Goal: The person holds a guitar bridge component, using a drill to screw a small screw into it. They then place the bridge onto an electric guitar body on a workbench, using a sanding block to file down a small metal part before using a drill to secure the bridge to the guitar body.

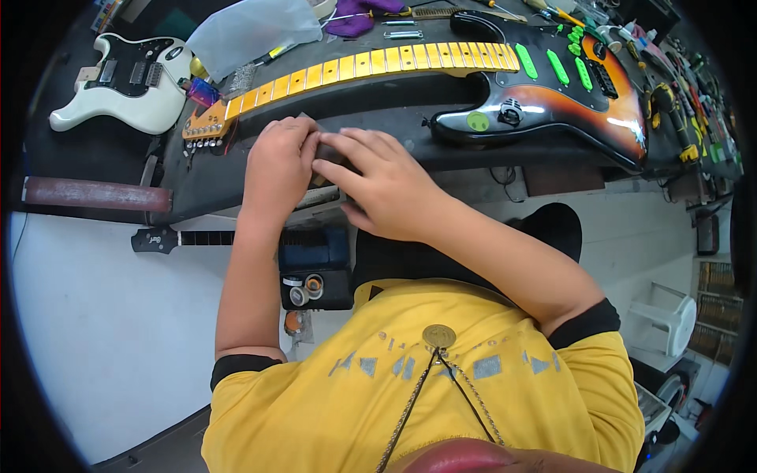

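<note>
My left hand (280, 162) is closed on a small greyish flat piece (309, 119), too hidden to name, just below the guitar neck. My right hand (378, 181) bends its fingertips onto the same piece, thumb lower down. Beyond them lies an electric guitar with a maple neck (347, 68), a sunburst body (591, 126) and bright green pickup covers (556, 67). Its headstock (206, 118) points left, beside a small purple-blue can (203, 93).
A white guitar body (126, 83) lies at left above a long reddish bar (95, 194). Purple cloth (355, 20) is at the back, tools (674, 118) crowd the right. Below the bench are a loose neck (205, 238), a dark case (314, 256) and a white stool (666, 319).
</note>
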Motion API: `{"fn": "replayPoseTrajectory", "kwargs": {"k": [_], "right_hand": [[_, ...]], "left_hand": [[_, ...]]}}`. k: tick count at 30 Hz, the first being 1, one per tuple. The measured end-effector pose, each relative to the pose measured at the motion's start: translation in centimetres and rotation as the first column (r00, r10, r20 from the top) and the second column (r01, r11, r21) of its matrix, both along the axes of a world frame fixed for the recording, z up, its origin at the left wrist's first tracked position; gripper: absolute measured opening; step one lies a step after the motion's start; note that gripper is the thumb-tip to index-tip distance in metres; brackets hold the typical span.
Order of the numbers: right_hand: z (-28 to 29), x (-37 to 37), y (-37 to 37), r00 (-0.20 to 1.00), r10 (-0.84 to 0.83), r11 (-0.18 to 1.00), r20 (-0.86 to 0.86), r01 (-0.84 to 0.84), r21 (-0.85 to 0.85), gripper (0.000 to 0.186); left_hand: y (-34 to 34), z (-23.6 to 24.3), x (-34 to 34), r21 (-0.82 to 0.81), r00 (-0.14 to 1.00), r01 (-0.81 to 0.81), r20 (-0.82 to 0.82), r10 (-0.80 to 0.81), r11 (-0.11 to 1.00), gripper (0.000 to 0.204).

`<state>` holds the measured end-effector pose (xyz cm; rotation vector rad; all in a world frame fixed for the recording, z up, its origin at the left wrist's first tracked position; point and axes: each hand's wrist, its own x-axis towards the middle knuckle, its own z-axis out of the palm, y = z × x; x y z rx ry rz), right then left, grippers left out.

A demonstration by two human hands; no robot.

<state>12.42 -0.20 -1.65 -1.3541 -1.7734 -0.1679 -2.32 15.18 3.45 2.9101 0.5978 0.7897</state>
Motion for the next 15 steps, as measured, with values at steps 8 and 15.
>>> {"fn": "replayPoseTrajectory", "kwargs": {"k": [8,15], "right_hand": [[-1.6,-0.8,1.2,0.996,-0.078,0.996,0.05,0.08,-0.038,0.073],[-2.4,-0.5,1.4,0.996,-0.068,0.996,0.066,0.071,-0.045,0.08]], "left_hand": [[2.7,1.0,-1.5,-0.077,0.997,-0.028,-0.075,0.022,0.997,0.013],[3.0,2.3,-0.7,-0.113,0.973,0.063,-0.215,-0.086,0.992,0.012]]}}
